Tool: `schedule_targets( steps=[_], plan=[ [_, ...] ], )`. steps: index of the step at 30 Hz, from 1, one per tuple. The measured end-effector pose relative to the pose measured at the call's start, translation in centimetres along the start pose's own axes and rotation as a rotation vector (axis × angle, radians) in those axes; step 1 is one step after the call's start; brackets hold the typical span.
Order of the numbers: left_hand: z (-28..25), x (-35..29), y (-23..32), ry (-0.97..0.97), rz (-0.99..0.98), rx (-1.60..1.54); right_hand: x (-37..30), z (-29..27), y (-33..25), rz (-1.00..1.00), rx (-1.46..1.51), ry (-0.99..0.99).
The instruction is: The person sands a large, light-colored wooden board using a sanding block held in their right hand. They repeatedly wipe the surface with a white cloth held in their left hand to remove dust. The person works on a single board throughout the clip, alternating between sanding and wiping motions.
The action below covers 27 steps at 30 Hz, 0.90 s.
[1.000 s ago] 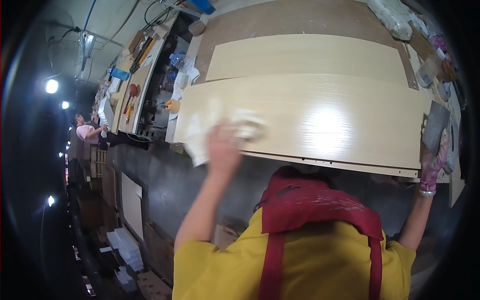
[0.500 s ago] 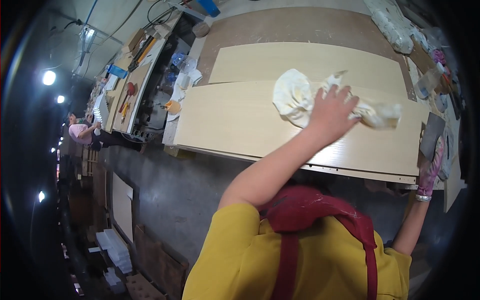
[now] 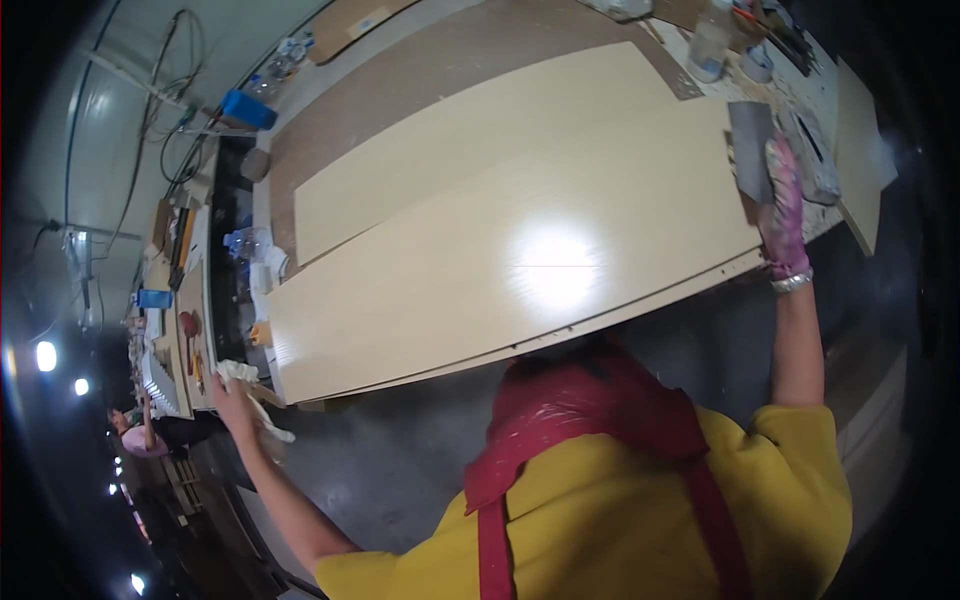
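Observation:
My left hand (image 3: 236, 405) is bare and closed on a white cloth (image 3: 272, 423), beyond the left end of the table, with part of the cloth hanging down. At the right end, my right hand (image 3: 787, 215) wears a pink-stained glove. Its fingers run along a grey sheet like sandpaper (image 3: 752, 150) and seem to grip it, though the thumb is hidden. Between my hands lies a pale wood-coloured panel (image 3: 440, 300), its front edge showing small holes. Bright lamp glare sits on it. A second pale panel (image 3: 460, 140) lies on the far side, against the first.
Under the panels is a brown board (image 3: 360, 130). A clear bottle (image 3: 711, 45) and a grey block (image 3: 812, 160) stand to the right. A blue container (image 3: 247, 109) and an orange item (image 3: 261, 333) are at the left. Another person (image 3: 145, 435) stands far left, beside a tool-covered bench (image 3: 190, 290).
My left hand has swept the white cloth from the middle of the panel to past its left end. My right hand stays with the grey sheet; the view has shifted and turned.

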<state>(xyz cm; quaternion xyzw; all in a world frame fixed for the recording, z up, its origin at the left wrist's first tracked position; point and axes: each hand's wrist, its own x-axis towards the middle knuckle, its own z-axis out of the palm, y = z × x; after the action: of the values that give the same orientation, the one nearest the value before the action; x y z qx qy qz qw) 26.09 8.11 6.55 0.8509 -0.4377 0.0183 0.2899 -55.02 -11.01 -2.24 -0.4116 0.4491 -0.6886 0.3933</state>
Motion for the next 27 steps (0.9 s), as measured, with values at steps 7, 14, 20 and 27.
schedule_targets(
  steps=[7, 14, 20, 27],
  plan=[
    [9.5, -5.5, 30.1, -0.399, 0.665, 0.166, 0.2, 0.2, -0.6, -0.025, 0.082, -0.121],
    [17.4, -5.8, 39.7, -0.876, 0.778, 0.334, -0.3, 1.2, -1.0, -0.142, -0.176, -0.109],
    [21.2, -2.1, 40.8, -1.166, 0.680, 0.358, -1.3, 3.7, -2.7, -0.222, -0.260, -0.025],
    [23.5, -0.3, 39.4, -1.146, 0.600, 0.227, -1.0, 4.7, -2.9, -0.162, -0.242, 0.049]
  ],
)
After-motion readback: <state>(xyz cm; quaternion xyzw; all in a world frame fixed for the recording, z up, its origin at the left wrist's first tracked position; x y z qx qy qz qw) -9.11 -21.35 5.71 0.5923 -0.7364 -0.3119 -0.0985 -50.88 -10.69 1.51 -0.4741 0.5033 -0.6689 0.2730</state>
